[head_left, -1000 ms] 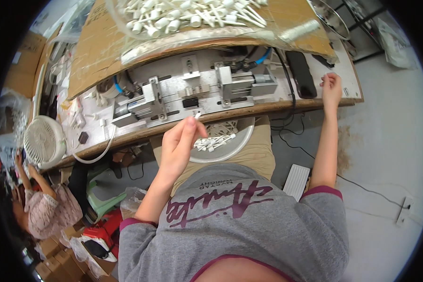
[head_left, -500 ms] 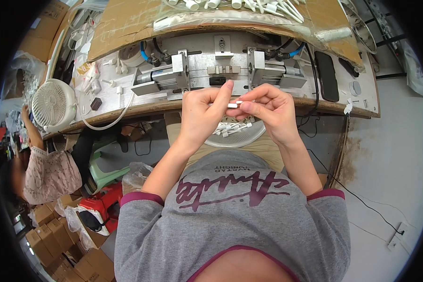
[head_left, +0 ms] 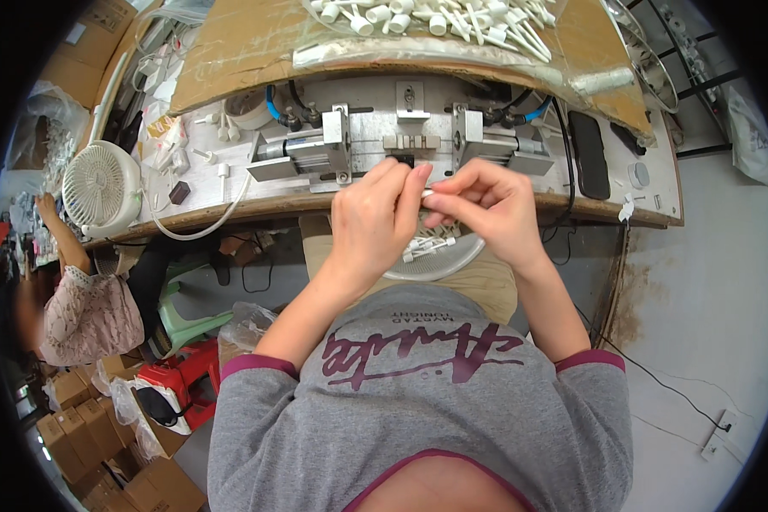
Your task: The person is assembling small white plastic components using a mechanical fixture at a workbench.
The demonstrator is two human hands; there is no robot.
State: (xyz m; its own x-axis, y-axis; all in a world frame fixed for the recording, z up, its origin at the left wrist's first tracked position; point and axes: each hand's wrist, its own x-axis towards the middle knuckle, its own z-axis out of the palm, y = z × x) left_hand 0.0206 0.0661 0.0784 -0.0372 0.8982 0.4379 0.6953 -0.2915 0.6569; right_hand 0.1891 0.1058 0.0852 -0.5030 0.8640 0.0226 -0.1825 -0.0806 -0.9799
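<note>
My left hand (head_left: 371,213) and my right hand (head_left: 495,209) meet above my lap, close to the table's front edge. Both are closed, thumbs against fingers. A small white plastic piece (head_left: 427,194) shows between their fingertips, mostly covered. My right thumb and forefinger pinch it, and the left fist wraps the side facing it. Just below them, a white basin (head_left: 452,266) on my lap holds several white plastic sticks (head_left: 427,247). Beyond the hands stands a metal fixture with a left clamp block (head_left: 337,145), a right clamp block (head_left: 469,141) and a small slotted block (head_left: 411,142) between.
White plastic scoops (head_left: 439,24) lie heaped on a cardboard sheet (head_left: 247,51) over the fixture. A white fan (head_left: 101,189) stands left, a black phone (head_left: 589,154) right. A hose (head_left: 198,232) loops over the table edge. Another person (head_left: 94,316) sits far left.
My fingertips have drawn closer together, and the white piece now shows less between them. The view has shifted slightly, bringing more of the scoop heap into sight.
</note>
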